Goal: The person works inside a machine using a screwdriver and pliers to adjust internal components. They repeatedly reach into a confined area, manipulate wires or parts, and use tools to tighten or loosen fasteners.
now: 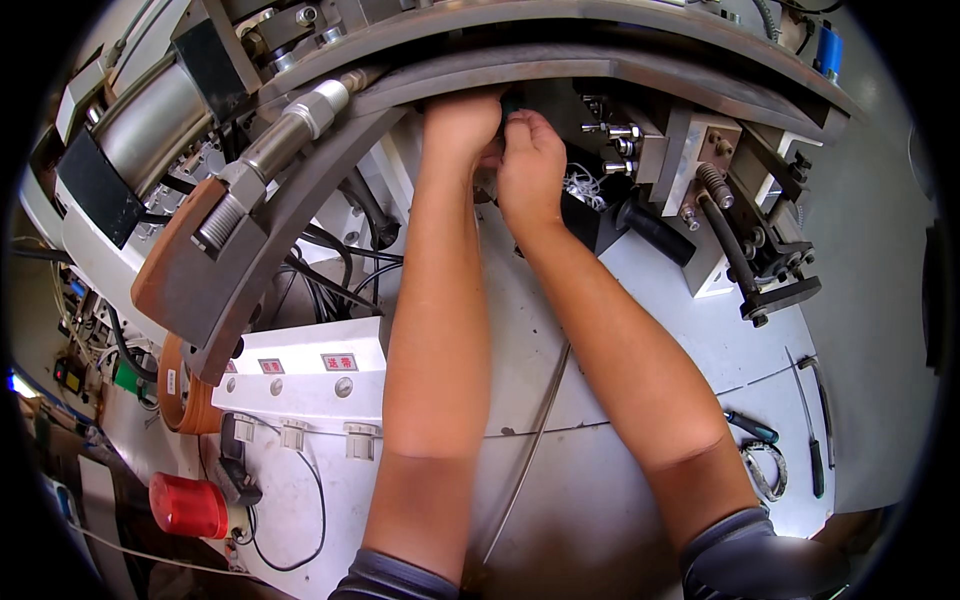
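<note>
"Looking at the head view, where do you find the two hands?"

"Both are under the curved metal beam (pixel 560 68). The left hand (pixel 468 118) is bent at the wrist, and the right hand (pixel 533 150) is just beside it, on its right side."

"And the thing at the hands, where is it?"

"I see a small dark piece (pixel 511 103) at the tips of the right fingers, on their far side, close under the beam. It is partly covered, so I cannot tell what it is, nor which way its long axis goes."

"Which hand is nearer?"

"In my judgement the right one; its fingertips seem to meet the piece. The left is near also, from the other side. This relation seems to me the most important."

"Are the hands grasping?"

"The right fingers are curled together, as for a pinch, but whether they grip the piece I cannot tell. The left fingers are mostly hidden, therefore I cannot tell about them either."

"What is around?"

"To the right of the right hand, a white stringy tangle (pixel 583 185) and a black cylinder (pixel 655 230). A thin rod (pixel 530 450) lies on the bench (pixel 600 490), well apart from both hands."
</note>
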Motion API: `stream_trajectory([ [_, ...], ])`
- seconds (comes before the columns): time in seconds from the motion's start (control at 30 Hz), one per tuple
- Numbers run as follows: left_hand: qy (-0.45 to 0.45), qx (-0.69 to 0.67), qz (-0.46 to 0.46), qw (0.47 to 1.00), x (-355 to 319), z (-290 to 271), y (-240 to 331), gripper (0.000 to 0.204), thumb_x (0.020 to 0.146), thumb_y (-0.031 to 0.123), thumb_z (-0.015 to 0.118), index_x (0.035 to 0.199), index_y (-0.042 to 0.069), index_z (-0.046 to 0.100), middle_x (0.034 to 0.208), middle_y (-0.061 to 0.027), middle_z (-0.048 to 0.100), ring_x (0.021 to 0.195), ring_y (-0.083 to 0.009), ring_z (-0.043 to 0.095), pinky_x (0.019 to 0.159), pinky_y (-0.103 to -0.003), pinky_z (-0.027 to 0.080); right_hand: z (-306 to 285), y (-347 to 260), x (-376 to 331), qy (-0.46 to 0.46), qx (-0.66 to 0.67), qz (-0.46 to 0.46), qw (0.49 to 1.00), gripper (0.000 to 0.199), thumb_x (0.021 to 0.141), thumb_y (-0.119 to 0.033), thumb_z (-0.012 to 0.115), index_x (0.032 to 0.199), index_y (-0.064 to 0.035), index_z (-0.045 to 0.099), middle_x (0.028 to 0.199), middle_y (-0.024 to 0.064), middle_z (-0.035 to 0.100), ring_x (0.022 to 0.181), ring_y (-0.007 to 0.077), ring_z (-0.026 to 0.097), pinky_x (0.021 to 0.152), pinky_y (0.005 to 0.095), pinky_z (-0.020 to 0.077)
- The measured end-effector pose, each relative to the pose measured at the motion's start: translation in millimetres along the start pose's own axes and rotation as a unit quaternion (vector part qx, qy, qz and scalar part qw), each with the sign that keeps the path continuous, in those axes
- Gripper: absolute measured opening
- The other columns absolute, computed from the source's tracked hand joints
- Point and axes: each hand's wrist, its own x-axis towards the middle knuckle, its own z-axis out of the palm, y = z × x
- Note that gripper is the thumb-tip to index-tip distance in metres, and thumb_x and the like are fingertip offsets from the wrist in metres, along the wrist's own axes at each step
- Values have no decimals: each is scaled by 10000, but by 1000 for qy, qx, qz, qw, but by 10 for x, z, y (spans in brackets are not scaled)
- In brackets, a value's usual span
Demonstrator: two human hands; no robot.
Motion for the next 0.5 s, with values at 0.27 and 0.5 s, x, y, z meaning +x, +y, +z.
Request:
stream_trajectory([
  [0.27,53,177,68,981,-125,102,191,305,898,289,580,1087,75,684,1100,-156,684,1064,-358,610,942,-454,454,45,-44,-4,80,-46,-47,995,237,957,-194,586,901,33,551,751,101,631,560,159,561,551,278,457],
  [0.5,39,94,33,994,88,69,-128,345,859,270,703,1091,16,676,1049,-138,699,926,-267,653,782,-364,527,16,69,39,40,-97,-92,990,263,974,-224,584,909,29,547,738,88,617,559,138,558,533,285,449],
])
